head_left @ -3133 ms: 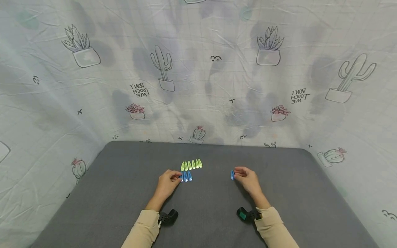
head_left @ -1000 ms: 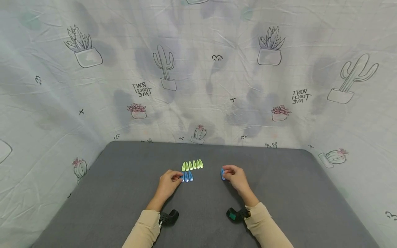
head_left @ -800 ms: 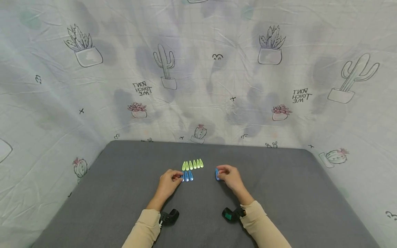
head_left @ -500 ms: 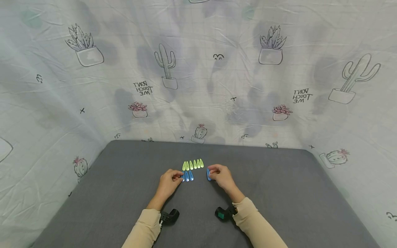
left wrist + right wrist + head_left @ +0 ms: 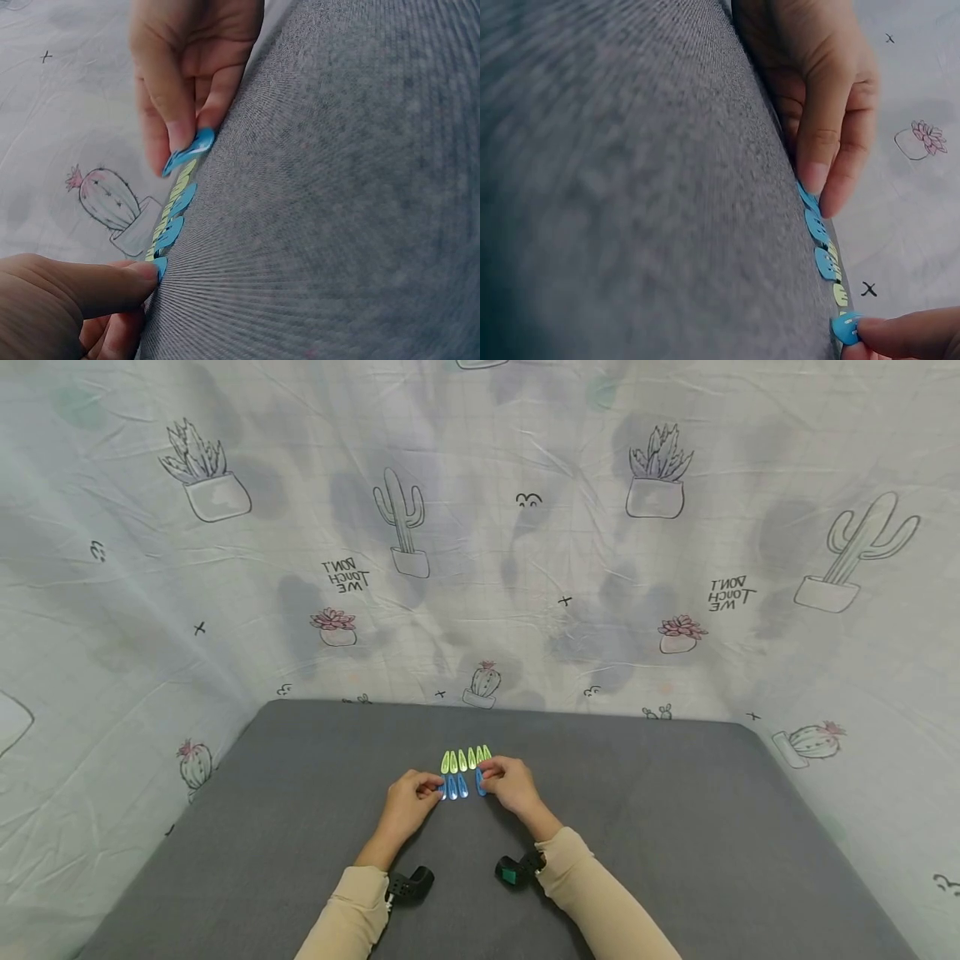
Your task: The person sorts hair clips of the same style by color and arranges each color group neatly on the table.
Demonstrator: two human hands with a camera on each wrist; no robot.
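Observation:
Blue snap hair clips lie in a short row on the grey table. At the left end of that row, my left hand (image 5: 408, 800) pinches a blue hair clip (image 5: 160, 268) between thumb and finger. Two more blue clips (image 5: 457, 787) lie just right of it. Slightly farther right, my right hand (image 5: 512, 783) pinches another blue hair clip (image 5: 191, 150) by thumb and fingers, a small gap from the row. Behind them stands a row of several yellow-green hair clips (image 5: 462, 761); my right fingers partly cover its right end.
The grey cloth-covered table (image 5: 660, 827) spreads out around both hands. A white curtain (image 5: 480, 568) with cactus drawings hangs along the back and sides. Black wrist cameras sit on both forearms, the left camera (image 5: 410, 886) and the right camera (image 5: 517, 870).
My right hand has carried its blue hair clip leftward across the table, close to the blue row. My left hand has stayed in place at the row's left end.

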